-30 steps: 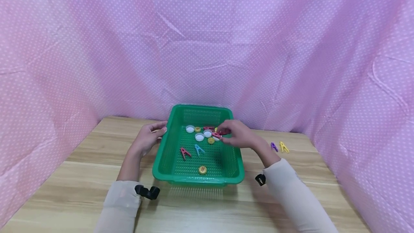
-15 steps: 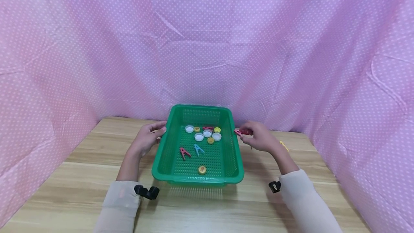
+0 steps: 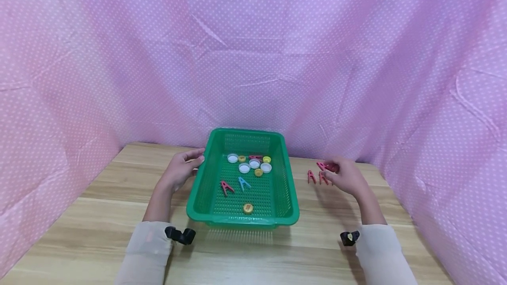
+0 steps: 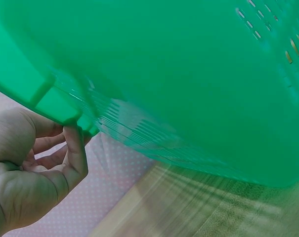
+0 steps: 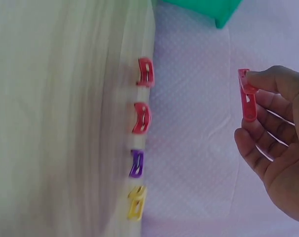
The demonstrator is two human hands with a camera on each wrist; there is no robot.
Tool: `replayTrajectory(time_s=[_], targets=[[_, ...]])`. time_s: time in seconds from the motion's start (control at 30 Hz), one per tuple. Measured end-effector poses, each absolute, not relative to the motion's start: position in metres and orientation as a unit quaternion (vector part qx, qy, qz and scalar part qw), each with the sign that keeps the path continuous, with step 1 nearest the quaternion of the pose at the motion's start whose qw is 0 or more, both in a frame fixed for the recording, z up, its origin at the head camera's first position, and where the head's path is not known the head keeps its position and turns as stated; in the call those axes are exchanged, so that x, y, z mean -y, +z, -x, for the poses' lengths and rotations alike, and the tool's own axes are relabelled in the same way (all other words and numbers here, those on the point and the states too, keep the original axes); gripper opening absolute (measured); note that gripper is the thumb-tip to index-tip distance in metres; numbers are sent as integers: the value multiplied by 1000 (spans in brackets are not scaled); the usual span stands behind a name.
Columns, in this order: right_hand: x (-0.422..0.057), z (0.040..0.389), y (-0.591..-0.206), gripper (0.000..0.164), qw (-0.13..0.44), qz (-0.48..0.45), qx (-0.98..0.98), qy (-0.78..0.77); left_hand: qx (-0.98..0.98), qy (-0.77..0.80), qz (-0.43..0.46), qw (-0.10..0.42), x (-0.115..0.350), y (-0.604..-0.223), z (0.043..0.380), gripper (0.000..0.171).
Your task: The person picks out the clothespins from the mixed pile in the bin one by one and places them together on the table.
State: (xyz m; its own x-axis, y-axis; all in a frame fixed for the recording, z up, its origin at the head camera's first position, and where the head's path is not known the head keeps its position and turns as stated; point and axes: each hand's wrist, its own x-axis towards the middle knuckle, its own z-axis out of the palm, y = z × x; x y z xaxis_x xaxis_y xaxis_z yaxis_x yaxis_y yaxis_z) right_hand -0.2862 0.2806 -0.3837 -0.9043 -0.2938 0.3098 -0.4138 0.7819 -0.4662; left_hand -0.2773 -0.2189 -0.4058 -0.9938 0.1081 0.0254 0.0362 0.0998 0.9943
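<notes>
A green plastic basket [image 3: 243,220] sits in the middle of the table, and my left hand [image 3: 181,171] holds its left rim, thumb and fingers at the edge in the left wrist view. Off the basket's right side, my right hand [image 3: 349,177] pinches a red clothespin [image 5: 248,96] between thumb and fingers. Below it on the tabletop lie two more red clothespins [image 3: 311,177], plus a purple clothespin [image 5: 136,163] and a yellow clothespin [image 5: 137,202] in a row; the hand hides those last two in the head view.
Inside the basket are a blue clothespin [image 3: 243,183], a red clothespin [image 3: 226,187], another red one at the back, several white bottle caps [image 3: 244,168] and several yellow caps [image 3: 247,208]. Pink dotted cloth [image 3: 253,56] hangs behind and beside the wooden table [image 3: 222,258].
My right hand has carried the red clothespin from inside the basket, over its right rim, to above the row of clothespins on the right. My left hand stays at the left rim.
</notes>
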Motion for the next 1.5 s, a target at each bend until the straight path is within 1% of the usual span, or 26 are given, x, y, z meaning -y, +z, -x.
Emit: replayTrajectory(time_s=[0.17,0.47,0.73,0.93,1.1,1.3,1.5], targets=[[-299,281,-391,29,124,-140,944,273,-741,670,-44,27,219,-406,277,44],[-321,276,-398,34,133,-94,948,274,-741,669,-47,27,219,-407,279,42],[-337,276,-403,36,131,-79,950,272,-741,670,-48,25,219,-407,279,42],[-350,274,-408,38,99,-56,958,265,-739,671,-48,27,219,-405,278,42],[-360,268,-414,40,56,-30,963,263,-741,669,-51,28,219,-406,278,43],[-367,260,-418,36,17,-9,966,258,-747,662,-49,24,219,-406,279,44],[-370,258,-421,33,-11,-12,966,258,-749,660,-50,28,219,-404,278,45]])
